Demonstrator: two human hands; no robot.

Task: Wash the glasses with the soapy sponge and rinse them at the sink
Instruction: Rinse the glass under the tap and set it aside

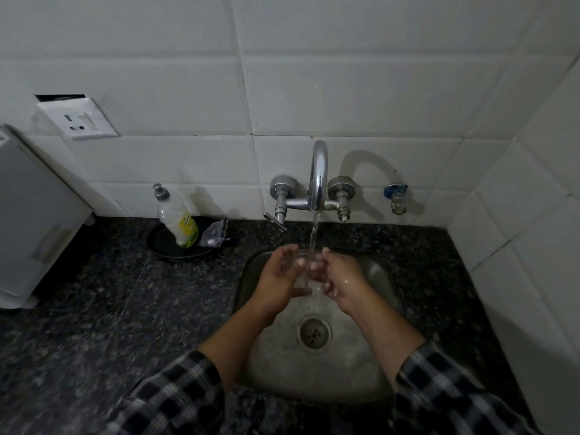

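A clear drinking glass (305, 271) is held upright over the steel sink (373, 356), directly under the running stream from the chrome tap (318, 174). My left hand (277, 277) grips the glass from the left, fingers curled round its side. My right hand (337, 279) holds it from the right, wet, with fingers wrapped round the wall. Water falls into the glass. No sponge shows in the hands. The glass is faint and partly hidden by the fingers.
A dish-soap bottle (177, 216) leans in a black dish (163, 244) with a crumpled scrubber (215, 235) on the dark granite counter (110, 309). A grey bin or appliance (31, 215) stands at left. White tiled walls close in behind and on the right.
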